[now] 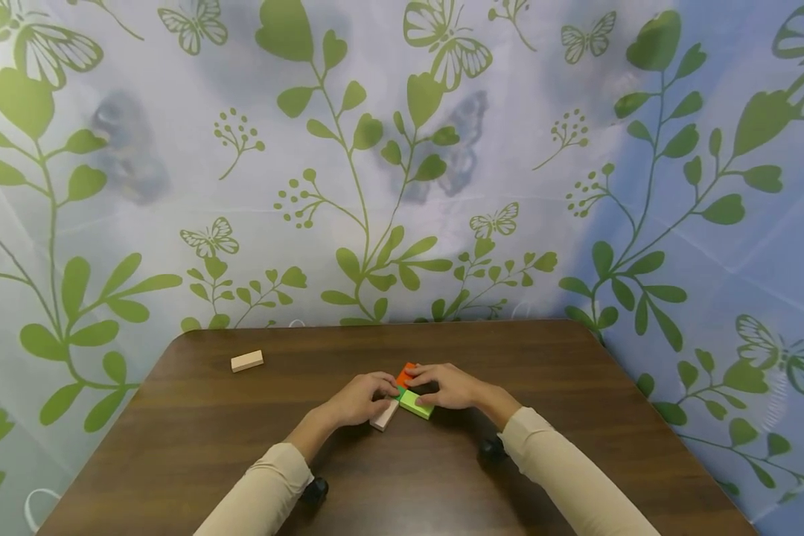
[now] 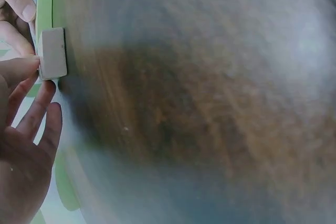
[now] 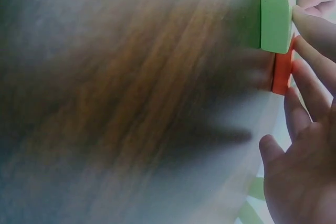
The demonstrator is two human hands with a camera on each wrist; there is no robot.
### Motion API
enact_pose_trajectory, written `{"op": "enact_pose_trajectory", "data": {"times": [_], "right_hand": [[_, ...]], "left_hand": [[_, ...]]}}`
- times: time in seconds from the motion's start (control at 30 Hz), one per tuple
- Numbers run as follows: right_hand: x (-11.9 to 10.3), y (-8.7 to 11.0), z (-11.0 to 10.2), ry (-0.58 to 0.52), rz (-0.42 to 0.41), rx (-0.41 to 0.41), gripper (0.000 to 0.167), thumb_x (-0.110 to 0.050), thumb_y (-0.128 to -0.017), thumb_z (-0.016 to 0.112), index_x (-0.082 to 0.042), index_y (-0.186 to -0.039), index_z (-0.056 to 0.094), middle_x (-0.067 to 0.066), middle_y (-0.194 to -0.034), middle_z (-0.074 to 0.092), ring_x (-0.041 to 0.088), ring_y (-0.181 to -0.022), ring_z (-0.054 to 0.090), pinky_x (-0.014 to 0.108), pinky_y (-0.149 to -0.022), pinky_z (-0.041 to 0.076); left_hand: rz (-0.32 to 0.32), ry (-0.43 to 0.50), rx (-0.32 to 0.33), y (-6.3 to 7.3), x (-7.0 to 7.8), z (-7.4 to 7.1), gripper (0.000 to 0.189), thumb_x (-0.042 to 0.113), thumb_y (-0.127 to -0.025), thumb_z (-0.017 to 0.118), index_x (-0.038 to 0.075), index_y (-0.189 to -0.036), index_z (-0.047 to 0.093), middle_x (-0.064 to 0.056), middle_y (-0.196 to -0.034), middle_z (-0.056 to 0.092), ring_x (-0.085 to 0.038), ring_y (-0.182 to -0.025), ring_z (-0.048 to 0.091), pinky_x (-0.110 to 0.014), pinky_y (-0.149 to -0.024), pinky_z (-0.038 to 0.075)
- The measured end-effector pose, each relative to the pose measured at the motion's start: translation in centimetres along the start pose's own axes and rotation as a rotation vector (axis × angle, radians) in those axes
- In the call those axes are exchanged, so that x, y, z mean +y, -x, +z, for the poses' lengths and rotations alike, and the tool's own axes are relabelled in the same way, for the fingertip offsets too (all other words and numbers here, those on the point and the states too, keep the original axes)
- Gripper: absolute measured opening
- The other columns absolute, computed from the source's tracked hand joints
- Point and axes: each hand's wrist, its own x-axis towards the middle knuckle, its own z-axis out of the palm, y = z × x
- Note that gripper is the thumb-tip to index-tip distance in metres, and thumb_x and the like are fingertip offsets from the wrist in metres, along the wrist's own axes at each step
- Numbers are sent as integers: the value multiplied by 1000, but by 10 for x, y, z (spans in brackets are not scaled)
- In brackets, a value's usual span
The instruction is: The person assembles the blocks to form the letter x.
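Note:
In the head view, several small blocks lie close together near the middle of the table. My left hand [image 1: 362,398] pinches a pale wooden block [image 1: 384,417], thumb against its upper side and a finger at its edge in the left wrist view. Beside it, a darker green block [image 1: 400,393] is mostly hidden between the hands. My right hand [image 1: 454,387] rests its thumb on a light green block [image 1: 417,404]. Its other fingers, fairly straight, touch an orange-red block [image 1: 405,374] behind. In the right wrist view, the light green block [image 3: 276,22] stands before the orange-red one [image 3: 282,72].
Another pale wooden block [image 1: 247,362] lies apart at the table's back left. The dark brown wooden table [image 1: 208,447] ends at a hanging cloth [image 1: 388,186] printed with green leaves and butterflies. Dark straps or devices sit under both wrists.

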Motion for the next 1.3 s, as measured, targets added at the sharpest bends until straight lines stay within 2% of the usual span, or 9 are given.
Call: {"op": "enact_pose_trajectory", "data": {"times": [0.1, 0.23, 0.3, 0.43, 0.57, 0.77, 0.9, 1.1, 1.3], "right_hand": [[-1, -1, 0, -9, 10, -4, 47, -27, -100, 72, -11, -143, 63, 2, -159, 44, 28, -150, 32, 66, -116, 20], [-2, -3, 0, -24, -6, -3, 48, -25, -99, 74, -10, -143, 63, 3, -159, 44, 29, -149, 33, 59, -116, 28], [-2, -4, 0, -27, -14, -3, 49, -24, -98, 74, -10, -144, 63, 4, -159, 44, 30, -149, 34, 58, -116, 30], [-2, -4, 0, -27, -9, -1, 49, -25, -98, 74, -10, -144, 62, 3, -159, 44, 30, -149, 34, 59, -116, 29], [-1, -3, -1, -28, 13, 5, 48, -26, -98, 74, -11, -143, 64, 2, -158, 45, 29, -149, 33, 59, -116, 28], [-3, -2, -2, -33, 20, -3, 48, -26, -97, 75, -11, -142, 65, 1, -158, 45, 29, -149, 33, 59, -117, 26], [-3, -2, -2, -18, 14, 3, 48, -26, -97, 76, -10, -141, 66, 3, -157, 47, 30, -149, 34, 61, -117, 24], [-2, -1, -2, -13, 25, 10, 47, -27, -96, 76, -10, -140, 67, 4, -157, 47, 30, -149, 34, 62, -117, 22], [-3, 1, -3, -19, 29, 10, 47, -26, -96, 76, -10, -140, 67, 4, -157, 47, 31, -149, 34, 62, -117, 23]], "left_hand": [[5, -10, 3, 0, 0, -1, 22, -1, -98, 68, -4, -119, 74, -15, -133, 63, -35, -126, 58, -50, -103, 47], [14, -24, 26, 0, 1, -3, 21, -1, -97, 68, -3, -117, 75, -14, -131, 64, -34, -124, 59, -50, -104, 47], [25, -10, 73, 1, 1, -5, 20, -2, -96, 69, -2, -115, 75, -14, -130, 63, -34, -123, 59, -51, -102, 48], [46, 31, 182, 9, 3, -19, 21, -2, -95, 70, -2, -116, 74, -15, -130, 62, -34, -116, 61, -49, -88, 53], [24, 63, 236, 18, 1, -37, 24, 2, -95, 73, 3, -119, 74, -13, -130, 62, -35, -114, 60, -51, -81, 53], [-26, 89, 277, 35, -5, -55, 26, 6, -94, 76, 9, -120, 74, -6, -130, 64, -29, -120, 60, -57, -89, 51], [-24, 91, 287, 43, -9, -61, 27, 8, -94, 77, 10, -121, 74, -4, -128, 65, -28, -118, 61, -57, -88, 51], [-19, 83, 307, 51, -12, -69, 28, 9, -93, 78, 11, -120, 74, -6, -129, 65, -28, -119, 60, -54, -87, 52], [-26, 80, 348, 64, -19, -75, 28, 5, -92, 78, 11, -119, 74, -7, -129, 65, -31, -120, 60, -56, -86, 54]]}}
